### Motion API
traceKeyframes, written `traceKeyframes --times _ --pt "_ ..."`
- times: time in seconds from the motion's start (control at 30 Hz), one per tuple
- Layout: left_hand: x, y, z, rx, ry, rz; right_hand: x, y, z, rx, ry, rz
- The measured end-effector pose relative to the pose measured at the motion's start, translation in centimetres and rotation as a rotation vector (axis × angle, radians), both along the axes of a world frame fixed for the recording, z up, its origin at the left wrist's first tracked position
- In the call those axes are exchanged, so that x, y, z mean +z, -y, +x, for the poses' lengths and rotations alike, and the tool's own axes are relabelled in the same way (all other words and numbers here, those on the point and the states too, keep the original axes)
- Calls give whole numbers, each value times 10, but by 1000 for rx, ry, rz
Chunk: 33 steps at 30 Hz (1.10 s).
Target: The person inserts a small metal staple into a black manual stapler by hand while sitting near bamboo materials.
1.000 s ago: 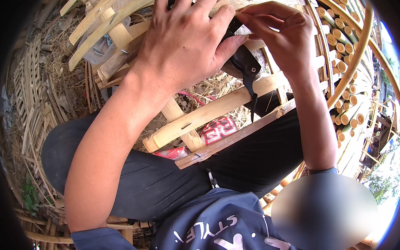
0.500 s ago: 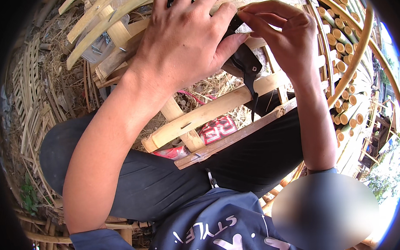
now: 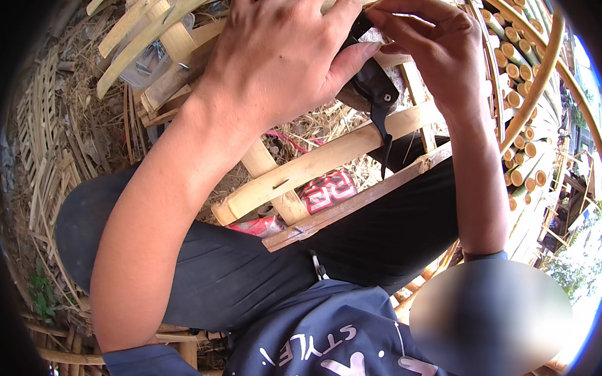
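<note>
My left hand (image 3: 276,53) lies closed over a black tool (image 3: 375,86), the thumb pressed along its side. The fingers hide most of the tool; a riveted end and a thin curved black tail show below the thumb. My right hand (image 3: 442,47) is closed in a pinch at the tool's upper part, and what its fingertips hold is too small to make out. Beneath the tool, a bamboo slat (image 3: 326,157) crosses other slats in a frame over my lap. A wooden strip (image 3: 361,202) forms the frame's near edge.
A clear plastic tub (image 3: 147,64) with nails stands at the left behind the slats. Stacked bamboo poles (image 3: 520,107) fill the right side, with a curved pole (image 3: 539,87) in front. A red and white packet (image 3: 329,192) lies under the frame, among straw.
The tool's riveted end and tail have shifted very slightly to the right. Both hands keep the same hold, and the frame has hardly moved.
</note>
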<state>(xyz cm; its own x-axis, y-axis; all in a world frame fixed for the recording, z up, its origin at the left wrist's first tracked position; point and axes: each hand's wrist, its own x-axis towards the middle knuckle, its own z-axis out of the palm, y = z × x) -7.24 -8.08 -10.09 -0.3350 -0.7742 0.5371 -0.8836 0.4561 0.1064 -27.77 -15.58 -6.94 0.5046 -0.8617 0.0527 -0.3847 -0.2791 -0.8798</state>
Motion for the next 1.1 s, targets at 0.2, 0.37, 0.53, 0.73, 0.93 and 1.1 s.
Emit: traceKeyframes --times 0.2,0.37,0.53,0.73,0.93,1.1 --pt "-1 0 2 4 3 -23 15 -5 13 -84 46 289" --pt "-3 1 1 -8 -13 -25 17 -7 13 -112 114 328" --pt "0 3 -2 -8 -111 4 17 -6 13 -140 86 321" --pt "16 6 3 -48 -446 94 19 -6 16 -178 -4 253" --pt "39 5 1 -16 -590 348 23 -3 9 -140 61 360" --pt "49 4 -4 37 -553 395 31 -9 9 -91 96 369"
